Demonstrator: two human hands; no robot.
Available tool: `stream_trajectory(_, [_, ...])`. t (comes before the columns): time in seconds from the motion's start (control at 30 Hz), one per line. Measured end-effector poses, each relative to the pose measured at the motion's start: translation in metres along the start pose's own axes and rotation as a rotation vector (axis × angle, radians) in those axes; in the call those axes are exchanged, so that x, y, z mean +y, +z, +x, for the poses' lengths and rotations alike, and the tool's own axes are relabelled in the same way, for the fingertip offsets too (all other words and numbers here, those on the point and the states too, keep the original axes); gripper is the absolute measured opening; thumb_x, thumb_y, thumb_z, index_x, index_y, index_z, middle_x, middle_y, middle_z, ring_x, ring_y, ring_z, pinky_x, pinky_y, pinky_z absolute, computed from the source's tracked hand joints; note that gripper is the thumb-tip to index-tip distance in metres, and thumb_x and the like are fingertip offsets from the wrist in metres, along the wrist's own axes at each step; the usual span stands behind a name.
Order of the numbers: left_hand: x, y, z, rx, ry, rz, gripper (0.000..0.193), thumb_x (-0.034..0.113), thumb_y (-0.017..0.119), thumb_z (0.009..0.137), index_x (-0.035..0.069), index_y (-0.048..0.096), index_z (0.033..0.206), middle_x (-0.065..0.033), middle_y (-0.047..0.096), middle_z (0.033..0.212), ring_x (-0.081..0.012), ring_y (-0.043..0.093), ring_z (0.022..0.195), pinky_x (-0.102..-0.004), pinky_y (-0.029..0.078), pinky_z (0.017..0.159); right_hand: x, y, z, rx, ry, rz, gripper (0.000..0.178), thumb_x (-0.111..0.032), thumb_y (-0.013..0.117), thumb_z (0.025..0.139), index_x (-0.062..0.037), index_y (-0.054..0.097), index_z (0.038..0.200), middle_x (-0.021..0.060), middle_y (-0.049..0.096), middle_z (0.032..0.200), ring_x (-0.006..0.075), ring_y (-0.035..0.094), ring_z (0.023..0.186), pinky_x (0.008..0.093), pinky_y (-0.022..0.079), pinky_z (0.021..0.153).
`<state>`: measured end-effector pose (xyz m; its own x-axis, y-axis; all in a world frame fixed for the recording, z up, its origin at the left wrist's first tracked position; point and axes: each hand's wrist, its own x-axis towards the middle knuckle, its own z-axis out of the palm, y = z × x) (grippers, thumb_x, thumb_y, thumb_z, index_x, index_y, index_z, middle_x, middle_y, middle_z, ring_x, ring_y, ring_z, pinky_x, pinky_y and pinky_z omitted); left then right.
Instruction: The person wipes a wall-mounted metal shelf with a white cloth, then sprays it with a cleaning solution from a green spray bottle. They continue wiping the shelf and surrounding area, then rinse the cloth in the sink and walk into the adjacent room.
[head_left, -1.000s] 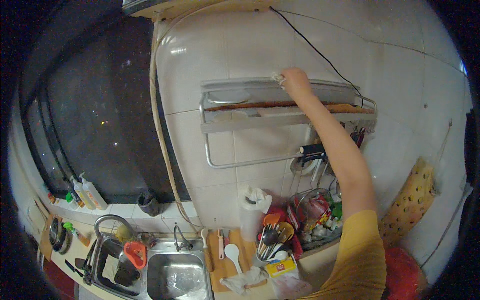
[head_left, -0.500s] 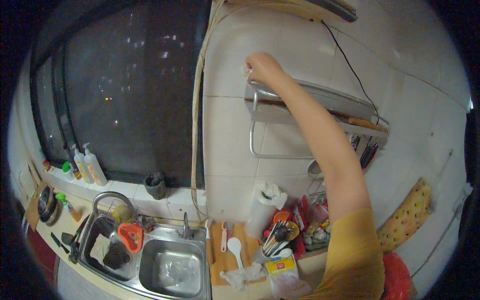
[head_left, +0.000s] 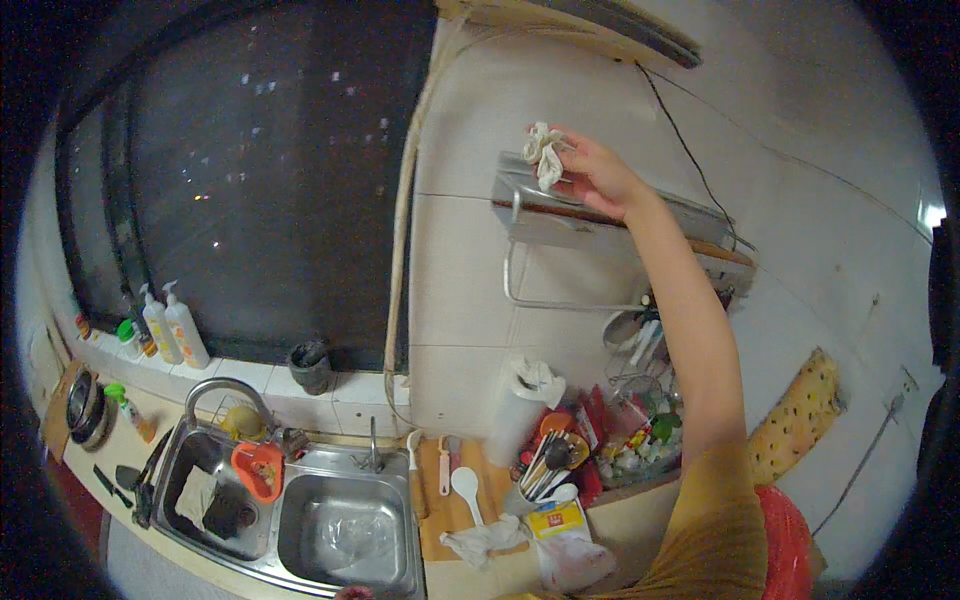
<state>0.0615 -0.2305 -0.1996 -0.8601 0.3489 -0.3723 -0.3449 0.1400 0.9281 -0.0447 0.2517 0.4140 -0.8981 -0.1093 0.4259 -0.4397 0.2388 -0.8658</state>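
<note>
One right hand [head_left: 597, 180] is up high, with its fingers pinched round a crumpled white cloth [head_left: 547, 160]. The cloth sticks out on the left side of the fingers. Just behind and below the hand is a metal rack [head_left: 552, 228] on the tile wall [head_left: 600, 110]. The rack is long, and it runs from left to right, tipping down to the right in this view. Hand and cloth are by its left end, and most of the rack goes off to the right, behind the arm. I can't tell if the cloth touches the rack. The right hand is much nearer to it; a bit of pink at the bottom edge may be the left hand [head_left: 354, 593], but I can't tell what it is doing.

Under the rack, on the counter [head_left: 475, 580], a cup [head_left: 527, 498] holds chopsticks [head_left: 545, 475] and spoons. Behind it is a heap of packets [head_left: 640, 450]. Farther left, the right sink bowl [head_left: 390, 520] has something clear and shiny in it. The left sink bowl [head_left: 205, 460] has a pale rag [head_left: 196, 495], and an orange strainer [head_left: 243, 460] with small scraps sits at its corner.
</note>
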Motion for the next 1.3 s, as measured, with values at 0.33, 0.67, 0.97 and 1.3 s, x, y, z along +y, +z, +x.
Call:
stream_trajectory(0.33, [0.061, 0.023, -0.002, -0.075, -0.016, -0.097, 0.015, 0.004, 0.059, 0.069, 0.002, 0.058, 0.084, -0.0084, 0.059, 0.075, -0.0173, 0.058, 0.07, -0.0261, 0.048, 0.063, 0.034, -0.02, -0.146, 0.35, -0.357, 0.2, 0.026, -0.007, 0.05, 0.074, -0.0039, 0.047, 0.1, 0.0077, 0.051, 0.097, 0.0186, 0.05, 0.094, 0.0301, 0.04, 0.084])
stream_trajectory(0.67, [0.085, 0.047, -0.007, -0.095, -0.101, 0.017, 0.016, 0.003, 0.058, 0.068, 0.0, 0.056, 0.084, -0.0079, 0.059, 0.079, -0.0162, 0.058, 0.074, -0.0268, 0.046, 0.067, 0.24, 0.035, -0.18, 0.631, 0.005, 0.146, 0.029, -0.002, 0.059, 0.072, -0.0046, 0.046, 0.098, 0.0043, 0.05, 0.097, 0.0122, 0.049, 0.089, 0.0248, 0.04, 0.078])
stream_trajectory(0.97, [0.079, 0.056, -0.013, -0.003, -0.144, -0.018, 0.02, -0.004, 0.051, 0.068, -0.001, 0.055, 0.088, -0.0101, 0.058, 0.08, -0.0188, 0.058, 0.075, -0.0273, 0.046, 0.069, 0.265, -0.066, -0.059, 1.103, -0.769, -0.361, 0.016, -0.004, 0.059, 0.073, -0.0061, 0.056, 0.088, 0.0055, 0.053, 0.093, 0.0175, 0.051, 0.087, 0.0281, 0.043, 0.076])
stream_trajectory(1.3, [0.084, 0.074, -0.015, 0.056, -0.212, 0.002, 0.018, -0.004, 0.048, 0.071, 0.0, 0.055, 0.087, -0.008, 0.058, 0.082, -0.0175, 0.058, 0.075, -0.0255, 0.046, 0.067, 0.35, -0.078, -0.089, 0.807, -0.453, -1.135, 0.021, -0.005, 0.057, 0.065, -0.0149, 0.062, 0.082, 0.004, 0.058, 0.088, 0.024, 0.053, 0.087, 0.0346, 0.042, 0.077])
